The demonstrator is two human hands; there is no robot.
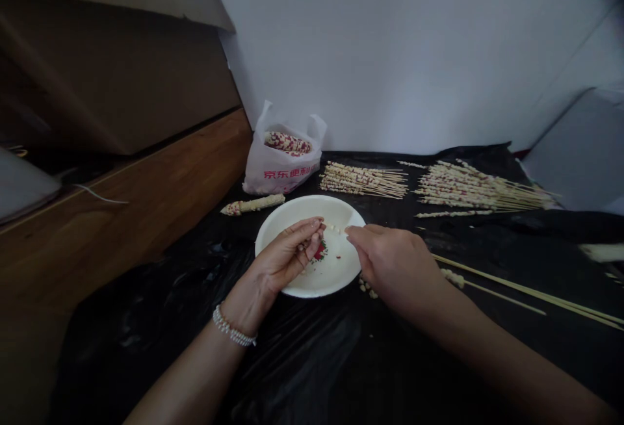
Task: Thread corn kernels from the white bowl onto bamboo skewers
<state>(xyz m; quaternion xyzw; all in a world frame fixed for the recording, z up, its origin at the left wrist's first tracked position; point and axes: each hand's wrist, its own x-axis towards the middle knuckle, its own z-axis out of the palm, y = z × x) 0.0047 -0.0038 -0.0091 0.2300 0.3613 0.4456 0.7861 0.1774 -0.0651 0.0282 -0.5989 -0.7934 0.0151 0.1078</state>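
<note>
Over a white bowl point(266, 235), my two hands face each other with a short row of pale corn kernels point(333, 227) on a thin skewer between them. My right hand point(394, 259) is closed round the skewer, most of which it hides. My left hand point(295, 246) is pinched at the other end of the row, fingers curled, with what look like loose corn kernels in them. Inside the bowl a red and green printed pattern and a few small bits show. More loose kernels point(368, 287) lie beside the bowl, under my right hand.
A white plastic bag point(256, 165) holds speckled corn cobs point(287, 143). A partly stripped cob point(253, 205) lies before it. Two piles of kernel-covered skewers, one smaller point(361, 179) and one larger point(463, 188), rest on black plastic sheeting point(195, 321). Bare bamboo sticks point(526, 286) lie at right.
</note>
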